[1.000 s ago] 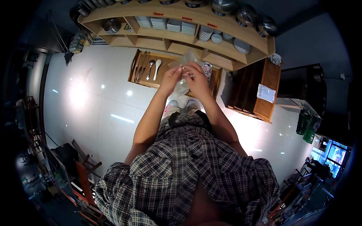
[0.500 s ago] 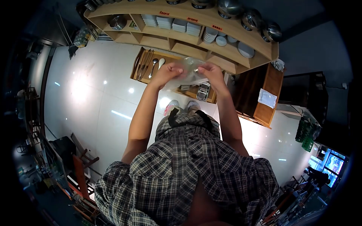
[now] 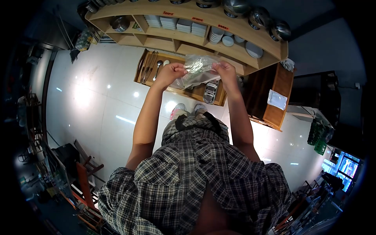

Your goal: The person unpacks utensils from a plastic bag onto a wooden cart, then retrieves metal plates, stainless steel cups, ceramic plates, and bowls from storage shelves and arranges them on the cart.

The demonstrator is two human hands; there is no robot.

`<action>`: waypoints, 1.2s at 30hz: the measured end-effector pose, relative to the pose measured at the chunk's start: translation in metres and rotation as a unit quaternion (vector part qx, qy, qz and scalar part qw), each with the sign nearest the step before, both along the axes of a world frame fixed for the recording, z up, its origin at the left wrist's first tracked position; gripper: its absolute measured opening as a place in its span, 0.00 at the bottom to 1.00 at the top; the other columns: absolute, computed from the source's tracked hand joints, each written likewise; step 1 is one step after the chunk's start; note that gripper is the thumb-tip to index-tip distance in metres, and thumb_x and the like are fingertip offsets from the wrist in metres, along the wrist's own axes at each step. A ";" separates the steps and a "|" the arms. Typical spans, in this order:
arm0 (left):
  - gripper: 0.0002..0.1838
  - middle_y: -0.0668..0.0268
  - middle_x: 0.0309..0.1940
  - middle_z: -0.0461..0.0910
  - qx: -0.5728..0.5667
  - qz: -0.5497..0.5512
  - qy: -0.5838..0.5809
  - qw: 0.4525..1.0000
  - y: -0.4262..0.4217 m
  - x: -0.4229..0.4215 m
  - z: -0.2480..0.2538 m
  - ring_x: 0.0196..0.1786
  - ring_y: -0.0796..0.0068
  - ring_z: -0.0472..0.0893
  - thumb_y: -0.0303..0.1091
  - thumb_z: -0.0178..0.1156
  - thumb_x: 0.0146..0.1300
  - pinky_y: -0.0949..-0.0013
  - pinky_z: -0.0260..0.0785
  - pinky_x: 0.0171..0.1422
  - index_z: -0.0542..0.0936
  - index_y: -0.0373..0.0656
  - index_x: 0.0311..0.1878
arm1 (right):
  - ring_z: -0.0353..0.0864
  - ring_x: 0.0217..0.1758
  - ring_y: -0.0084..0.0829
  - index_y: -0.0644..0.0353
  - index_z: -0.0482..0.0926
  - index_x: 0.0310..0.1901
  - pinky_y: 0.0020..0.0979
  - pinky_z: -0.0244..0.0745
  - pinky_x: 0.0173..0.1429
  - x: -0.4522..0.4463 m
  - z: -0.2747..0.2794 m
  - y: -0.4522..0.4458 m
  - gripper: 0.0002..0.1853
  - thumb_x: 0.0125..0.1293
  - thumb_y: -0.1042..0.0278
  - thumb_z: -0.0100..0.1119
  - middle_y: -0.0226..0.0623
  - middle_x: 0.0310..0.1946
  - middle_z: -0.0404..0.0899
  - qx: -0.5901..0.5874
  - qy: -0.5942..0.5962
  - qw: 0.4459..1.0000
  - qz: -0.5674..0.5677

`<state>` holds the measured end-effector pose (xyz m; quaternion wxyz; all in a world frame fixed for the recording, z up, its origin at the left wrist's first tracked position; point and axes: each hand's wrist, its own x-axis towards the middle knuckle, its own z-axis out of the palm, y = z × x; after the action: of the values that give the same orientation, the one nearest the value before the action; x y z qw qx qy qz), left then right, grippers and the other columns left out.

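Nearest to the camera is the checked shirt (image 3: 168, 188) of the person, and from its sleeves two bare forearms reach forward. Past the shirt, a pair of shoes (image 3: 179, 108) stands on the pale, shiny floor (image 3: 105, 109).

In front, the left hand (image 3: 170, 75) grips one side of a clear plastic bag (image 3: 197, 66), with the thumb pressed toward the bent fingers. The right hand (image 3: 226, 73) pinches the other side in a similar way. So the bag is spread between the two hands, in the air, and it shines with reflected light.

Under the bag is a wooden tray (image 3: 140, 78). At its left part lie chopsticks (image 3: 149, 67), and next to them a dark spoon (image 3: 158, 67) and a white spoon (image 3: 166, 62), which the left hand partly hides. A metal container (image 3: 210, 94) is at the right part of the tray.

Farther away is a long wooden shelf (image 3: 182, 16). It holds stacked square dishes (image 3: 168, 22), round bowls (image 3: 215, 35) and a metal bowl (image 3: 120, 24); rounded metal vessels (image 3: 259, 17) stand on its top. To the right, a white sheet (image 3: 277, 99) lies on a brown cabinet (image 3: 281, 80).
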<state>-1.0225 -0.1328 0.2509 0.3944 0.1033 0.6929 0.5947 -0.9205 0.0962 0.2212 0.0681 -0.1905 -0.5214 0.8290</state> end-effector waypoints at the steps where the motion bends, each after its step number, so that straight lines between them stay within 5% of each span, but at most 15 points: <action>1: 0.09 0.70 0.32 0.82 0.000 -0.001 0.000 1.000 0.000 0.000 0.001 0.35 0.85 0.77 0.29 0.65 0.61 0.80 0.68 0.43 0.80 0.37 0.43 | 0.81 0.34 0.23 0.66 0.79 0.40 0.26 0.79 0.43 0.000 0.002 0.000 0.09 0.66 0.68 0.61 0.32 0.32 0.81 -0.001 0.005 1.000 -0.005; 12: 0.04 0.76 0.29 0.79 -0.015 0.021 0.008 1.000 0.002 -0.014 -0.006 0.30 0.88 0.73 0.29 0.62 0.64 0.82 0.65 0.36 0.81 0.41 0.40 | 0.78 0.33 0.18 0.64 0.79 0.41 0.23 0.75 0.38 0.004 0.005 0.005 0.10 0.65 0.65 0.62 0.30 0.33 0.81 -0.046 -0.011 0.998 0.039; 16: 0.03 0.77 0.29 0.78 -0.002 0.032 -0.028 0.999 0.002 -0.018 -0.001 0.29 0.89 0.72 0.30 0.62 0.64 0.82 0.65 0.35 0.81 0.42 0.39 | 0.78 0.34 0.18 0.65 0.80 0.45 0.22 0.73 0.41 0.005 0.006 0.004 0.12 0.63 0.68 0.64 0.30 0.36 0.82 0.033 -0.086 0.983 0.156; 24: 0.05 0.74 0.32 0.78 -0.011 -0.119 -0.005 0.993 -0.011 -0.030 0.000 0.36 0.86 0.75 0.26 0.64 0.60 0.78 0.67 0.42 0.79 0.39 0.39 | 0.79 0.44 0.20 0.66 0.80 0.47 0.23 0.73 0.49 0.005 0.018 0.012 0.13 0.63 0.70 0.64 0.31 0.40 0.82 0.030 -0.076 0.986 0.142; 31: 0.09 0.71 0.37 0.80 -0.001 -0.092 0.005 0.996 -0.006 -0.030 0.003 0.40 0.84 0.77 0.23 0.64 0.59 0.78 0.68 0.49 0.79 0.37 0.43 | 0.78 0.41 0.19 0.66 0.79 0.46 0.24 0.74 0.46 0.000 0.018 0.010 0.11 0.65 0.71 0.62 0.30 0.40 0.81 0.050 -0.015 0.991 0.124; 36: 0.09 0.69 0.38 0.82 -0.011 -0.104 0.001 0.995 -0.002 -0.030 0.007 0.40 0.84 0.77 0.29 0.63 0.63 0.76 0.69 0.47 0.79 0.36 0.44 | 0.78 0.42 0.19 0.66 0.79 0.48 0.24 0.73 0.47 -0.004 0.013 0.021 0.12 0.65 0.71 0.61 0.31 0.40 0.81 0.064 -0.029 0.977 0.200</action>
<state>-1.0527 -0.1350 0.2581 0.4542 0.1710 0.6856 0.5426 -0.9242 0.1168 0.2343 -0.1021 -0.1021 -0.6026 0.7849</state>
